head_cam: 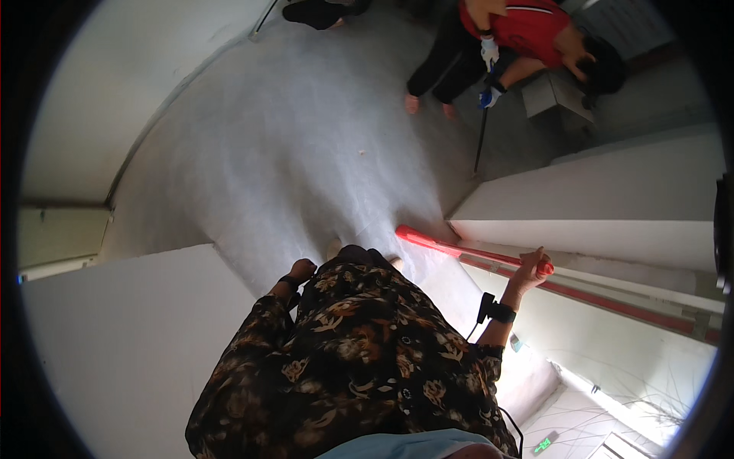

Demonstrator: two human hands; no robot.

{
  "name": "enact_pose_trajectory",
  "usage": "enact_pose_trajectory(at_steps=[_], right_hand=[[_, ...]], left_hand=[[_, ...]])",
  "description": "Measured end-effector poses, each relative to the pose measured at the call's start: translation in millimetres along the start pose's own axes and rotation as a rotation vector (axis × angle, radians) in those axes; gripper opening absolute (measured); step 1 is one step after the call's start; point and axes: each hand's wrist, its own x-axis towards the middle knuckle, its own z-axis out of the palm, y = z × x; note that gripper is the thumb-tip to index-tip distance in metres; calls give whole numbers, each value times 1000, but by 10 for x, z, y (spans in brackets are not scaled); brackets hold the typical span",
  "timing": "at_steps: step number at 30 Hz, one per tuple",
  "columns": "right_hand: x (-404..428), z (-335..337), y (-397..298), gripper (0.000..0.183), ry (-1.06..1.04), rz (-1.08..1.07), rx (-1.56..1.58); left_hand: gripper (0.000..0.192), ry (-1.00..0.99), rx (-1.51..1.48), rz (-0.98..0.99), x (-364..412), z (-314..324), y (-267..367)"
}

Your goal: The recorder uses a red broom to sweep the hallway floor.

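My right hand (533, 272) is closed around the top of the red handle of a long-handled cleaning tool (487, 252), held out to my right. Its wider red head (421, 236) is low, close to the grey floor (275, 132) by my feet; whether it is a dustpan or a broom I cannot tell. Beside my left thigh hangs my left hand (303, 268), its fingers curled in, with nothing visible in it. Dark straps circle both wrists, and a small black device (486, 307) is fixed at the right one.
A person in a red top (516, 31) bends over at upper right, gloved hands on a thin dark pole (480, 140). Near them is a grey box (553, 97). Another person's dark-clad leg (309, 12) shows at the top. White walls (132, 344) flank me; a ledge (585, 235) juts out at right.
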Motion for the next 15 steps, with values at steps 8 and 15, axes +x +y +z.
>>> enact_pose_trajectory(at_steps=[8, 15], right_hand=[[1, 65, -12, 24, 37, -16, -34], [-29, 52, -84, 24, 38, -3, -70]], left_hand=[[26, -4, -202, -137, 28, 105, -55], [29, -18, -43, -6, 78, 148, -180]])
